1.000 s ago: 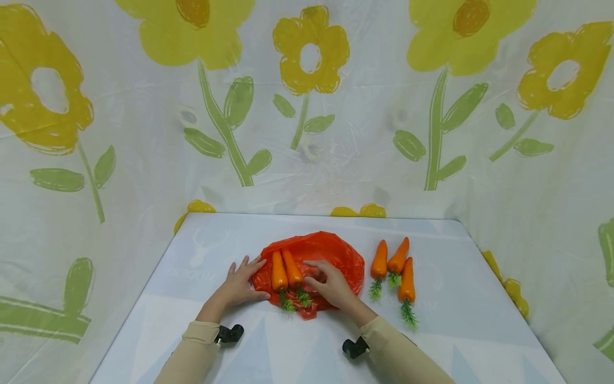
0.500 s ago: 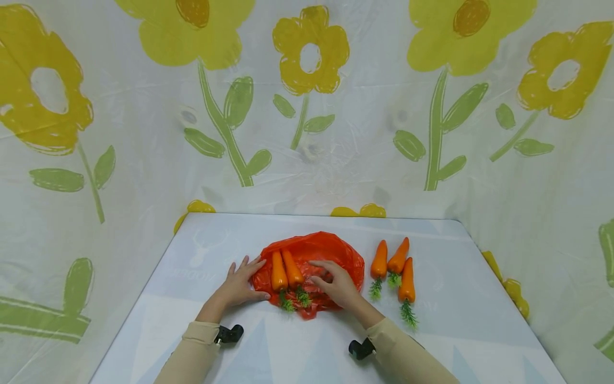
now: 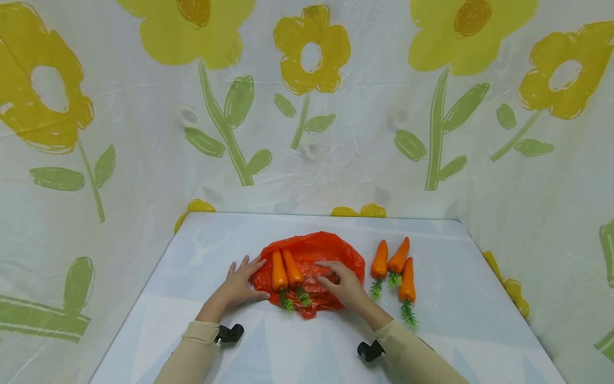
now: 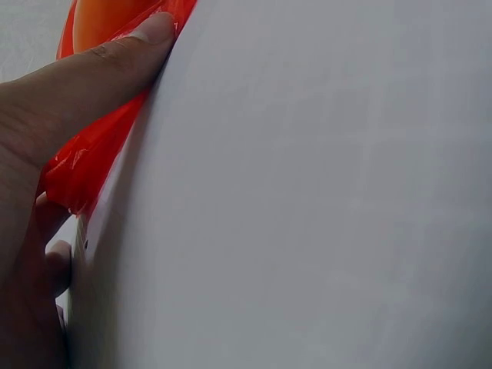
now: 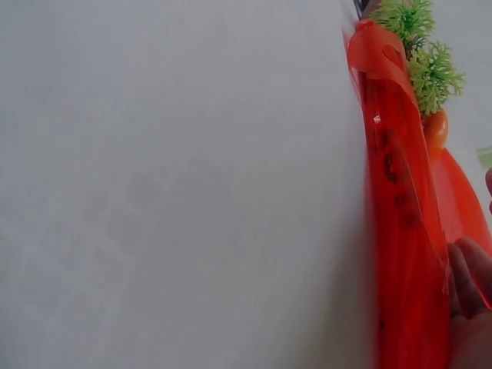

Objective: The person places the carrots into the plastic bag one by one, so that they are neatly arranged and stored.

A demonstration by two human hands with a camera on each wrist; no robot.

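A red plastic bag (image 3: 331, 244) lies spread with its mouth toward the person. Two orange carrots (image 3: 279, 273) with green tops sit side by side in its left part, their leaves at the near edge. My left hand (image 3: 236, 285) rests at the bag's left edge, fingers spread; in the left wrist view the thumb (image 4: 115, 69) presses on the red plastic. Over the right part of the bag is my right hand (image 3: 346, 285), its thumb and fingers apart with nothing between them. The right wrist view shows part of that hand (image 5: 473, 307) behind the bag's near edge.
To the bag's right, three more carrots lie on the white table (image 3: 460, 277): a left one (image 3: 379, 260), a far one (image 3: 399, 256) and a near one (image 3: 407, 281). A flower-printed sheet (image 3: 355, 160) hangs behind the table and along both sides.
My right hand has moved a little to the right, away from the two carrots in the bag. The left hand, the bag and the carrots stay where they were.
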